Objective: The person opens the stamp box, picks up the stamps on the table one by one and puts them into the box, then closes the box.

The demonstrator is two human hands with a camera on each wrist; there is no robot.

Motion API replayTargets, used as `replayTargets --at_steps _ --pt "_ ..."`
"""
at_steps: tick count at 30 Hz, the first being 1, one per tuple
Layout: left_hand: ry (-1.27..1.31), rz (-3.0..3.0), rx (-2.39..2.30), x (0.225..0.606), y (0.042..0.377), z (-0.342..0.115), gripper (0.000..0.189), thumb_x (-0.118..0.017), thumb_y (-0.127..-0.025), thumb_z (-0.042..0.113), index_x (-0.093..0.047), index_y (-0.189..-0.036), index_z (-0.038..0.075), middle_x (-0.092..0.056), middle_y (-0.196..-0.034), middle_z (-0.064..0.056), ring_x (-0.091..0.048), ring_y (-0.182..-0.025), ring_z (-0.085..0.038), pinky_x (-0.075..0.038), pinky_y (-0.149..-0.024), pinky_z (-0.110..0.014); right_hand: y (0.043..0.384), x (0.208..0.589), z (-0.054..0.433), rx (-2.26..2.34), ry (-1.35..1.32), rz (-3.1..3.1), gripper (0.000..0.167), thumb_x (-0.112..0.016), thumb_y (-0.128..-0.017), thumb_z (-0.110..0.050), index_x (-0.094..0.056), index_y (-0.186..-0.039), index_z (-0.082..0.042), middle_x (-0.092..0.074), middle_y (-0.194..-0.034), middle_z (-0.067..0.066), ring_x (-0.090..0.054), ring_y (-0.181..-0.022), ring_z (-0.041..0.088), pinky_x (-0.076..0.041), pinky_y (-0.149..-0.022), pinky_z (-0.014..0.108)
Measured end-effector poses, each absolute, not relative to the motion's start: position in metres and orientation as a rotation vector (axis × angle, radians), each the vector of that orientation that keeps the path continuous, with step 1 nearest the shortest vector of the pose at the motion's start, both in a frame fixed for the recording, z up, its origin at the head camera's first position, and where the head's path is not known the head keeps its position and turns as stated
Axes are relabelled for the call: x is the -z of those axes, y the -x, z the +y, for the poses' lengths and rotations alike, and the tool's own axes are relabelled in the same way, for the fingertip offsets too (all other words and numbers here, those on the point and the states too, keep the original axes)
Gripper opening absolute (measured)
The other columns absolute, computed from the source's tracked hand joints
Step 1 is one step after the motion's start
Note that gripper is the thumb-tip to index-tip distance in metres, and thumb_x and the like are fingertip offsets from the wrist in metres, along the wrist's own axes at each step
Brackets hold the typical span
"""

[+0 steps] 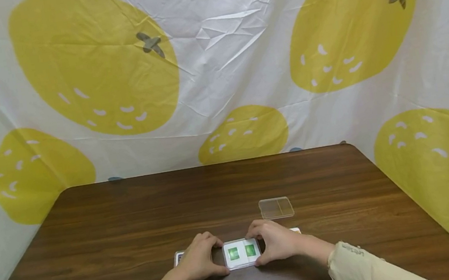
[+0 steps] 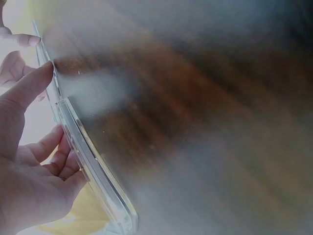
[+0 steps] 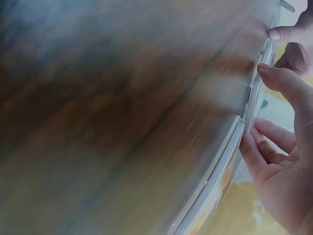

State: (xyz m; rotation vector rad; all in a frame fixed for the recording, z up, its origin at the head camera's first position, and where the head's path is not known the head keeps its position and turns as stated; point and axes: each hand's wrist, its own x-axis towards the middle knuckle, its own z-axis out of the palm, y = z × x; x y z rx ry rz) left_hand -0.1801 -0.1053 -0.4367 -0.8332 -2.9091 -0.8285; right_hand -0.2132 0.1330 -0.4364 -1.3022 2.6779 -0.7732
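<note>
A clear flat plastic case (image 1: 242,253) lies on the table in the head view, holding white cards with two green squares. My left hand (image 1: 201,258) grips its left side, thumb at the front corner and fingers at the back. On the opposite side my right hand (image 1: 276,242) grips it the same way. Under the left hand a second flat case (image 2: 100,171) shows, mostly hidden in the head view. A third flat case (image 3: 211,183), with orange print, sits beneath the right hand.
A clear, shallow plastic lid (image 1: 276,208) lies on the dark wooden table (image 1: 152,207) behind the right hand. A white curtain (image 1: 232,72) with yellow fruit prints hangs along the table's back and sides.
</note>
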Motion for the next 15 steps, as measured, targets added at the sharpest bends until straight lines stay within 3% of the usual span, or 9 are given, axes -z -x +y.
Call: replayTargets --at_steps 7,15 --pt "0.828 -2.915 0.818 0.4375 0.181 -0.1051 0.052 -0.081 -0.057 0.035 -0.062 -0.094 0.005 -0.053 -0.089 0.001 -0.046 -0.087 -0.017 -0.042 -0.075 -0.031 0.2117 0.4302 0.1307 0.711 1.364 2.693 0.05 -0.079 -0.06 -0.024 -0.063 -0.099 0.003 -0.057 -0.094 0.004 -0.051 -0.083 0.011 -0.044 -0.07 0.021" --pt "0.823 -2.927 0.834 0.4387 0.1817 -0.1052 0.052 -0.081 -0.058 0.038 -0.062 -0.094 0.006 -0.052 -0.088 0.002 -0.046 -0.087 -0.017 -0.042 -0.074 -0.031 0.2116 0.4276 0.1261 0.657 1.257 2.69 0.05 -0.079 -0.059 -0.022 -0.063 -0.1 0.001 -0.058 -0.094 0.003 -0.051 -0.084 0.011 -0.044 -0.073 0.022"
